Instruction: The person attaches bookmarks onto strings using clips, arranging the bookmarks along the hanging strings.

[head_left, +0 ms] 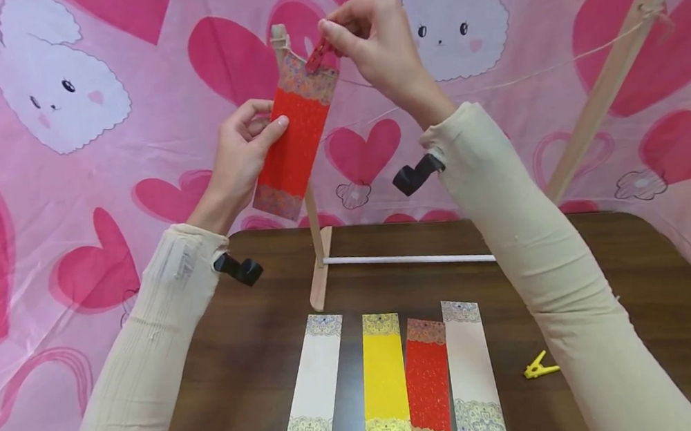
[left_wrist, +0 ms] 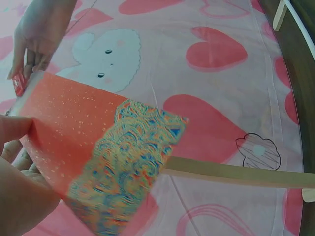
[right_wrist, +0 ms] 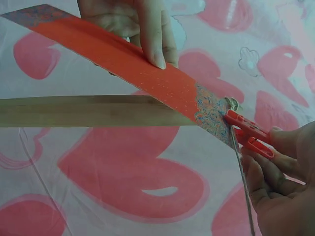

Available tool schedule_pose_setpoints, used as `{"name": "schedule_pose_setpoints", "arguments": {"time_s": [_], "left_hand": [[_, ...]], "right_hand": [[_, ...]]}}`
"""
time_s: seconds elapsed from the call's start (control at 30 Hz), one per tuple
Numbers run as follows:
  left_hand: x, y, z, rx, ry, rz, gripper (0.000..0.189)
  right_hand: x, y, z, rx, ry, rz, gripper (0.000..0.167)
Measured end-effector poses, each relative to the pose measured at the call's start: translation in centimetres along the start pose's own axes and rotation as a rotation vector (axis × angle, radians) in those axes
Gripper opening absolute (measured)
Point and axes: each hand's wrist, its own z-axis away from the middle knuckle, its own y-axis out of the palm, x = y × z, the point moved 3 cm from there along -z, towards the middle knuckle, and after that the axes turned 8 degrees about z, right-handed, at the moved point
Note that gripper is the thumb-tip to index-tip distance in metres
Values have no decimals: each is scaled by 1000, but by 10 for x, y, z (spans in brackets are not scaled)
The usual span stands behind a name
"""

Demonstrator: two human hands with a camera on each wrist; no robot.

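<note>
A red bookmark-like paper strip (head_left: 297,140) with patterned ends is held up, tilted, by the left post of a wooden stand. My left hand (head_left: 242,156) pinches its edge between thumb and fingers. At its top end a red clothespin (right_wrist: 248,132) sits over the patterned border, beside the string (right_wrist: 244,182). My right hand (head_left: 382,49) pinches the clothespin's handles between thumb and fingers. In the right wrist view the string runs down past the clothespin's tip; whether the clothespin grips it I cannot tell.
On the brown table (head_left: 235,365) lie two white strips (head_left: 315,385), a yellow strip (head_left: 384,378) and another red strip (head_left: 429,381). A yellow clothespin (head_left: 540,366) lies at the right. The stand has a right post (head_left: 602,93) and a white bottom rod (head_left: 406,259).
</note>
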Motion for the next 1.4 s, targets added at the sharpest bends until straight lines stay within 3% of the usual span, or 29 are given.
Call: {"name": "schedule_pose_setpoints", "arguments": {"time_s": [0.2, 0.3, 0.43, 0.6, 0.8, 0.97, 1.13, 1.4], "left_hand": [[3, -2, 1, 7, -28, -55, 9], [7, -6, 4, 5, -29, -107, 9], [11, -12, 11, -3, -29, -195, 11], [14, -17, 17, -3, -26, -294, 15], [18, -23, 26, 35, -30, -412, 22], [18, -31, 32, 48, -31, -501, 28], [19, -40, 41, 38, 7, -566, 32], [28, -44, 56, 4, 66, -674, 30]], "right_hand": [[-6, 1, 5, 95, 122, -82, 28], [-5, -3, 12, 110, 135, -31, 34], [0, -13, 27, 69, 82, 92, 37], [5, -25, 43, -3, -26, 168, 29], [10, -38, 58, 12, -117, 244, 23], [12, -44, 68, 42, -141, 280, 22], [8, -47, 78, 42, -148, 266, 20], [-8, -66, 113, -2, -148, 299, 17]]}}
